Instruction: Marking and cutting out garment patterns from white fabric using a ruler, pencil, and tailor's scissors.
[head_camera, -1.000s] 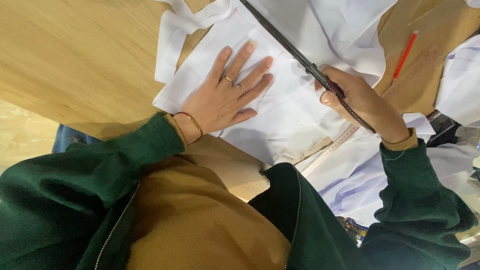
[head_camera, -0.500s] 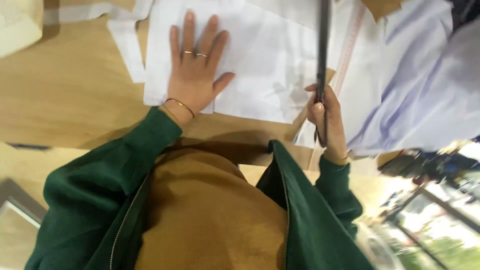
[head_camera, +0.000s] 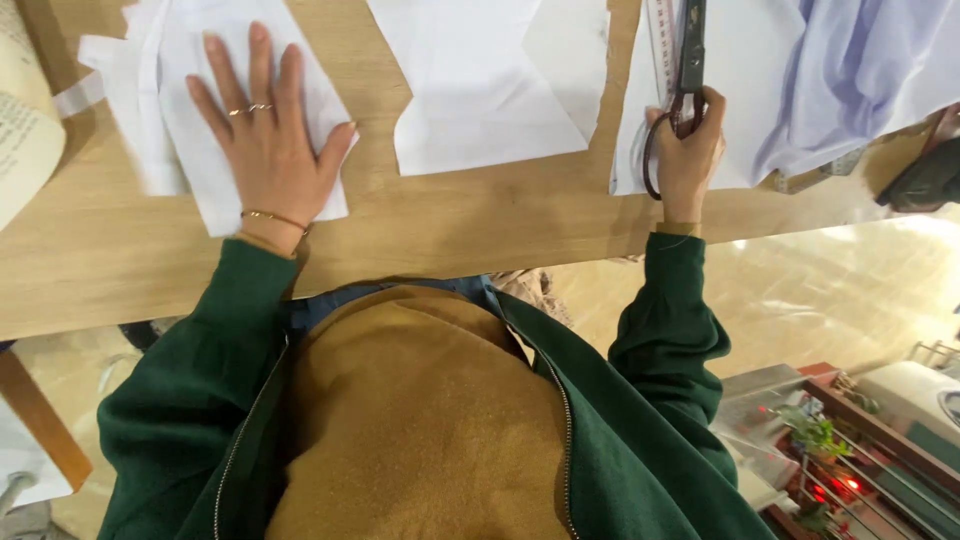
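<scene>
White cloth pieces lie across the wooden table (head_camera: 480, 215) in the head view, the only one. The right hand (head_camera: 686, 150) grips the scissors (head_camera: 682, 80), fingers closed through the handle loops at the table's near edge; the blades run straight away from the person and look shut, though their tips pass out of view. They rest on the right cloth (head_camera: 740, 110), beside a ruler (head_camera: 660, 35) lying along the same line. The left hand (head_camera: 268, 140) lies flat, fingers spread apart, pressing the left cloth (head_camera: 190, 170), well apart from the scissors. A middle cloth (head_camera: 480, 90) sits between, untouched. The right hand is the nearer to the cut line.
</scene>
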